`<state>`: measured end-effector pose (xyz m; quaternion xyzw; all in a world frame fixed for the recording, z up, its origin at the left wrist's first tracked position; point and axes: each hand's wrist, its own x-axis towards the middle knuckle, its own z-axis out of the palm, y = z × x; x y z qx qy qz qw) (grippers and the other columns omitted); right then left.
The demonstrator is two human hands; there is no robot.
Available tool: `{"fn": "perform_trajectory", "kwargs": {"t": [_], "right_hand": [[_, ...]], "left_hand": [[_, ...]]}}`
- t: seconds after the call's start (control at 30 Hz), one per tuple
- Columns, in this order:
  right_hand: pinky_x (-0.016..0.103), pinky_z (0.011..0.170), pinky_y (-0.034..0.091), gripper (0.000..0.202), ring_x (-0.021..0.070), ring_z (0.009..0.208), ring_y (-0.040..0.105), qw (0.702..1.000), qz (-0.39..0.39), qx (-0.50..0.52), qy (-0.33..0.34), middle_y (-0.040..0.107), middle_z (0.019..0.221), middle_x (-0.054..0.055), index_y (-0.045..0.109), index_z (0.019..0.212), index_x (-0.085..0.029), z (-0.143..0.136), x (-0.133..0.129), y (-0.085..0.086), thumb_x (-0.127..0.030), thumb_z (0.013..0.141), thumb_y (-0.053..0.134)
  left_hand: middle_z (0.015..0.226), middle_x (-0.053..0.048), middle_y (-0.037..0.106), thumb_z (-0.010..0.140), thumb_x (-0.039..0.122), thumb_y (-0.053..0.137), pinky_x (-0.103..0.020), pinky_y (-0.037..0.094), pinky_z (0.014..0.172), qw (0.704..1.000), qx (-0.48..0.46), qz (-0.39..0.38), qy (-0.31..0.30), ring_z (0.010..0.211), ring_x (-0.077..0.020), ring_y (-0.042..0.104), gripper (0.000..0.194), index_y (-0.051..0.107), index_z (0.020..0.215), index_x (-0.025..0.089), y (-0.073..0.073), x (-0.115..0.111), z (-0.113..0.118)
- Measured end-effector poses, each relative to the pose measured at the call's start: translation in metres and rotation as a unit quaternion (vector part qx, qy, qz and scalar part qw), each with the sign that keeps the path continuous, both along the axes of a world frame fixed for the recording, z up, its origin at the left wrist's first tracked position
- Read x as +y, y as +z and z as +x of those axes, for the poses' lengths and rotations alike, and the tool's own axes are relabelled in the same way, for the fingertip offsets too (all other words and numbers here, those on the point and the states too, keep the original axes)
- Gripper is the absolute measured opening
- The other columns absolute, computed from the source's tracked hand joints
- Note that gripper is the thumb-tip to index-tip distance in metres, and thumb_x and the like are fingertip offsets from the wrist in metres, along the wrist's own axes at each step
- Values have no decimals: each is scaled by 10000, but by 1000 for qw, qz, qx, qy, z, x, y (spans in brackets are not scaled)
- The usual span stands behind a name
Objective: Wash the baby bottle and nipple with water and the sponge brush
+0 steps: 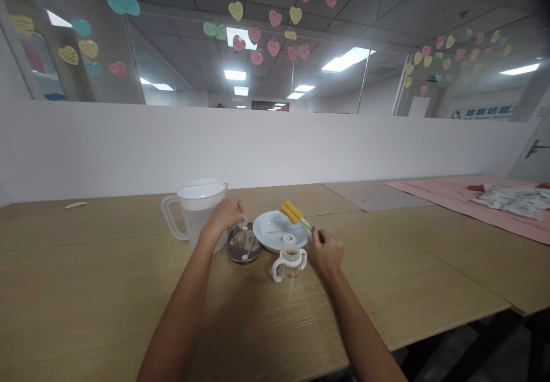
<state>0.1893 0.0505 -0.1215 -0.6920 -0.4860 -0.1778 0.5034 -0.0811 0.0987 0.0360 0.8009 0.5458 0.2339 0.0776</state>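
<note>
My right hand (pixel 329 250) is closed around the green handle of a bottle brush (pixel 292 212), whose yellow sponge head is raised over the white plate (pixel 266 227). The fingers of my left hand (pixel 227 213) pinch a small translucent piece (pixel 243 222) above a round metal dish (pixel 232 254); its exact kind is unclear. Inside the dish lie clear and white small parts (pixel 245 256). A clear baby bottle (pixel 292 270) with two white handles stands upright and uncapped in front of the plate. Just behind its mouth is a white ring (pixel 289 239).
A translucent lidded pitcher (pixel 201 199) stands at left, partly behind my left hand. A pink cloth (pixel 429 190) with a patterned garment (pixel 511 200) lies at far right. A flat pale item (pixel 76 205) rests at far left. Behind the wooden table (pixel 107 290) rises a white wall (pixel 258 147).
</note>
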Motion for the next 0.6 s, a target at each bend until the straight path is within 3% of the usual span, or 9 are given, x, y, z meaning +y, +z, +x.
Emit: {"fn": "perform_trajectory", "kwargs": {"t": [0.17,0.27,0.33,0.47,0.6], "right_hand": [[243,527,214,625,110,518,457,1000,-12,6,-3,649,620,82,687,676,-141,0,-1,1,-571,896,290],[243,534,225,641,115,528,464,1000,-13,19,-7,657,645,89,690,687,-138,-1,-2,3,-579,892,272],[245,532,224,646,118,532,466,999,-19,25,-9,657,649,94,689,679,-138,-1,-3,5,-579,892,268],[248,529,216,622,121,536,471,999,-28,22,-2,661,656,94,695,689,-141,-2,-2,5,-562,895,285],[243,531,215,595,116,534,466,999,-31,26,3,665,655,87,697,694,-147,-2,-2,5,-548,896,306]], "left_hand": [[818,-81,696,583,62,634,-237,451,681,987,146,-62,28,836,-207,649,174,646,734,149,-31,8,18],[849,-90,696,660,123,663,-282,481,718,972,209,-106,26,835,-195,650,112,650,771,126,-45,11,28],[828,-80,702,659,140,676,-288,495,699,963,234,-131,11,784,-183,651,111,655,767,123,-48,11,30],[718,-67,713,523,73,699,-235,475,583,952,255,-170,-22,654,-193,656,139,662,640,140,-47,11,31],[845,-107,723,533,72,670,-252,480,631,956,260,-133,-16,772,-243,670,199,685,717,146,-45,13,34]]}}
